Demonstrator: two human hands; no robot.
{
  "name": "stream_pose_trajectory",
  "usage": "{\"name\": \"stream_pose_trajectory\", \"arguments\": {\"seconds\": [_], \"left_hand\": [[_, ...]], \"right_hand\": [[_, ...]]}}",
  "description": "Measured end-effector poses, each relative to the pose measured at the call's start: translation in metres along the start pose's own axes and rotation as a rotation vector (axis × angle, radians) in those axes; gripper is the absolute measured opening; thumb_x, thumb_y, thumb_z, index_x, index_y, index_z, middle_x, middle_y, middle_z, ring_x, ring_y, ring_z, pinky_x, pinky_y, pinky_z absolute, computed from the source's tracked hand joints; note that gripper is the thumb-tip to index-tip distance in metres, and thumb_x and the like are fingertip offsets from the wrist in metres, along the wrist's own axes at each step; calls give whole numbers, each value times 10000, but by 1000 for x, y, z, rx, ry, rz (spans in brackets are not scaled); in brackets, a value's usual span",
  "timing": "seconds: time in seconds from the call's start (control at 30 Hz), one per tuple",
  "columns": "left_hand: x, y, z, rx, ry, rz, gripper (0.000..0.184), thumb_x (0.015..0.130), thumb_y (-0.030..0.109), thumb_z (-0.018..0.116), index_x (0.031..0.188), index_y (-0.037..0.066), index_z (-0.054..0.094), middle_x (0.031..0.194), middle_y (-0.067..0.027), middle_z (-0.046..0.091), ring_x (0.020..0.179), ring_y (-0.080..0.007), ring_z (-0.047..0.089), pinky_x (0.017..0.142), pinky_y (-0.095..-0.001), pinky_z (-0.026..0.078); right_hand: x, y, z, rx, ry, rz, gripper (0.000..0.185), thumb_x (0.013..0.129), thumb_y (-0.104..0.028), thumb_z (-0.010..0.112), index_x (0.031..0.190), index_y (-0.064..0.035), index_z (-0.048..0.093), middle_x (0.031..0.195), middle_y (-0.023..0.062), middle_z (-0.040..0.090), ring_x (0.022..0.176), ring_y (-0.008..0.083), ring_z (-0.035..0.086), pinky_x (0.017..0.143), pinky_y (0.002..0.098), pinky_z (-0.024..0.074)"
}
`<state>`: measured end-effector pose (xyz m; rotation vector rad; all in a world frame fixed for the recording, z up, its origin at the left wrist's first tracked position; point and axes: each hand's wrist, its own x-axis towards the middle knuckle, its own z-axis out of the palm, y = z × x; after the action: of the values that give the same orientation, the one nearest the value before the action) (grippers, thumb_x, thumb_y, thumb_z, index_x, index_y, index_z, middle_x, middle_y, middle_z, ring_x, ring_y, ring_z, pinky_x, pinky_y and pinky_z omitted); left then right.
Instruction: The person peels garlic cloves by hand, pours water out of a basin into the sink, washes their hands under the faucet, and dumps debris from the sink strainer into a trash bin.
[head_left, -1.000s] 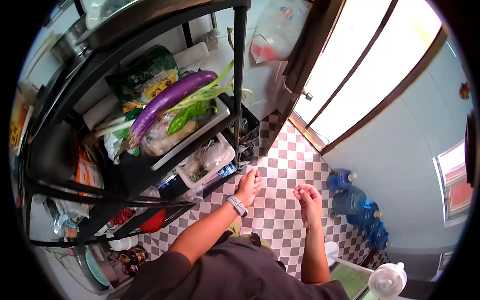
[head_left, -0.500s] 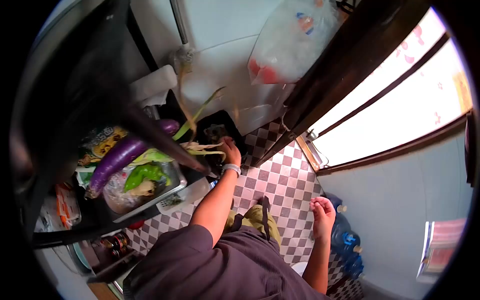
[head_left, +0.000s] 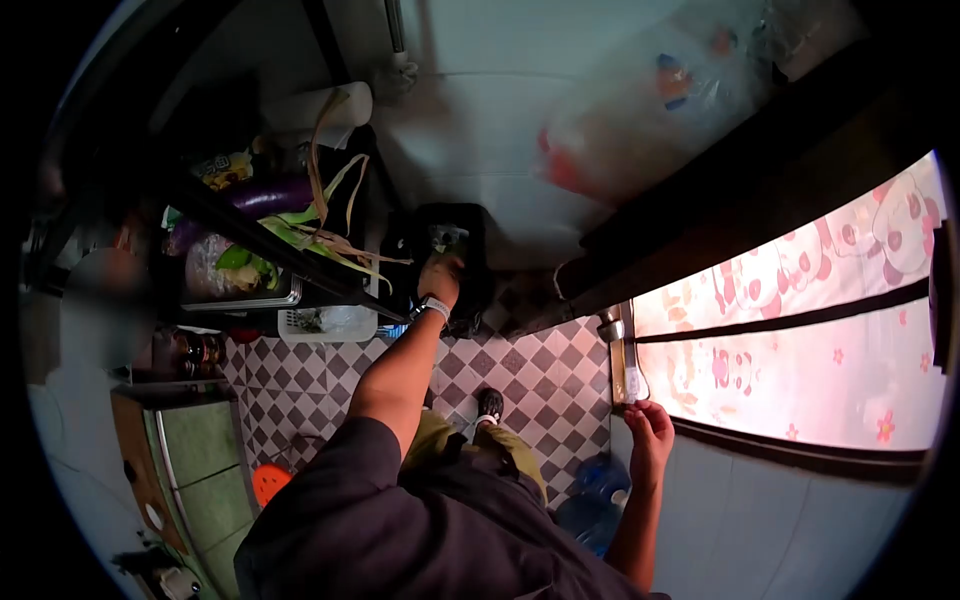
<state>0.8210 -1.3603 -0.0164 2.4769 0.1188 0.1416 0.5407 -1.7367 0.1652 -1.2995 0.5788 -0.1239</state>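
My left hand, with a pale band at the wrist, reaches down into a black bin against the wall. Its fingers look curled against a see-through, crumpled thing whose kind I cannot make out. Beside the bin, long dry husk leaves hang off a dark shelf. A purple eggplant and a green leafy vegetable lie there too. My right hand is raised near the window sill, fingertips pinched together. Whether anything small sits between them does not show.
A white basket sits below the shelf. Blue water bottles stand by the right wall, and an orange stool at lower left. A plastic bag hangs by a dark post. Checkered floor lies underfoot.
My view has turned, and the window shows larger. My left hand has gone from the bin's edge, beside the husk leaves, deeper into the bin. My right hand stays raised and pinched.
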Motion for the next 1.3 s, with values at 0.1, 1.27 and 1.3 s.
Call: {"name": "stream_pose_trajectory", "arguments": {"seconds": [0.1,1.27,1.3], "left_hand": [[16,22,-17,146,-24,-119,302,946,292,500,977,99,731,1110,-187,698,984,-374,686,820,-499,561],[34,-9,-6,357,89,296,255,943,226,561,1105,133,734,1143,-139,709,1064,-303,679,854,-433,560],[38,-9,-9,504,-155,244,265,932,214,569,1136,133,720,1161,-135,701,1085,-297,671,857,-432,559]], "right_hand": [[10,5,-6,13,-30,9,140,950,-18,614,1087,9,620,996,81,669,884,143,653,849,267,539],[17,1,1,-41,-145,76,128,934,-2,613,1059,18,620,987,95,683,882,147,649,828,267,530],[16,1,-2,-42,-146,77,131,932,-2,615,1061,20,620,988,94,683,882,147,649,829,269,531]]}}
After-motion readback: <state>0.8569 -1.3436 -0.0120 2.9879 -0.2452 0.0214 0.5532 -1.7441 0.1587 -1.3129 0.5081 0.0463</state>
